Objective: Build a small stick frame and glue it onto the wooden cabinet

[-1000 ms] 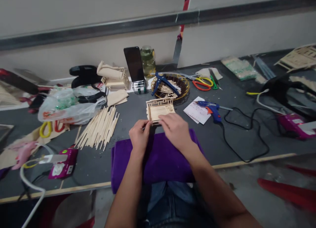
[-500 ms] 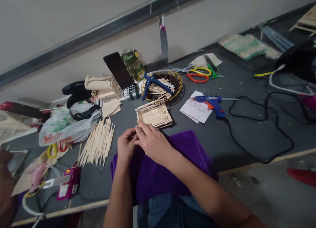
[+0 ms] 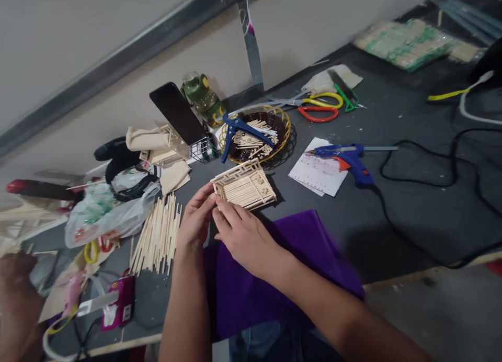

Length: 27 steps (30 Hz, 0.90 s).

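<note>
A small model built of thin wooden sticks, with a slatted base and a lattice rail along its back, rests tilted on the dark table. My left hand is closed at the model's left corner, thumb and fingers gripping the edge. Beside it, my right hand brings its fingertips together at the near-left corner; what lies between them is hidden. Under my wrists a purple cloth covers the table edge and my lap. A fan of loose wooden sticks lies left of my left hand.
Behind the model stands a wicker basket with cut sticks and a blue cutter. A blue glue gun lies on white paper, its cord trailing right. Scissors, a phone and a bottle sit farther back. Another person's hand is at left.
My left hand's fingers have moved up from in front of the model to its left corner. My right hand stays close beside it. The camera view has shifted and tilted slightly.
</note>
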### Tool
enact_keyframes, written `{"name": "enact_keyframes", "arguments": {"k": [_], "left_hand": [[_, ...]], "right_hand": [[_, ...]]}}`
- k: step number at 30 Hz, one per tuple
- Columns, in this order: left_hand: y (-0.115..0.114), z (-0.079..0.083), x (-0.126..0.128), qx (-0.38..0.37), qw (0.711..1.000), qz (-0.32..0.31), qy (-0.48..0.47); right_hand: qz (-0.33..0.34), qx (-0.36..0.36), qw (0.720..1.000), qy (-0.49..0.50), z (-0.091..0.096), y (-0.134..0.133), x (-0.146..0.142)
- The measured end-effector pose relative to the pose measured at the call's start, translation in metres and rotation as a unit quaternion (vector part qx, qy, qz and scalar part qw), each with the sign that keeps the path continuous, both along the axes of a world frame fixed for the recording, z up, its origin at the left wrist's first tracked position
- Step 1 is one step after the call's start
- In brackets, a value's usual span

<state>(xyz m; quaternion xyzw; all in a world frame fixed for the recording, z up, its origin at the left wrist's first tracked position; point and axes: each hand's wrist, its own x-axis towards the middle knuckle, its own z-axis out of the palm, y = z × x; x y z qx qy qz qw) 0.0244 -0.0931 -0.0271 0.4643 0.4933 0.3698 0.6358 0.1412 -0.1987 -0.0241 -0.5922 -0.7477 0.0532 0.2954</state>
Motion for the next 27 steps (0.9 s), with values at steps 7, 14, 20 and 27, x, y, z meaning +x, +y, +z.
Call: {"name": "enact_keyframes", "arguments": {"k": [7, 14, 20, 27], "left_hand": [[0.0, 0.0, 0.002, -0.002, 1.0, 0.011, -0.006], [0.001, -0.001, 0.003, 0.001, 1.0, 0.03, 0.002], [0.0, -0.001, 0.002, -0.003, 0.999, 0.027, 0.018], [0.002, -0.004, 0.0, 0.01, 0.999, 0.027, 0.027]], "right_hand": [[-0.006, 0.003, 1.0, 0.006, -0.001, 0.0, -0.001], [-0.008, -0.002, 1.0, 0.006, 0.0, -0.002, -0.001], [-0.012, 0.018, 1.0, -0.008, 0.001, -0.019, -0.001], [-0.02, -0.022, 1.0, -0.009, -0.01, -0.044, -0.004]]}}
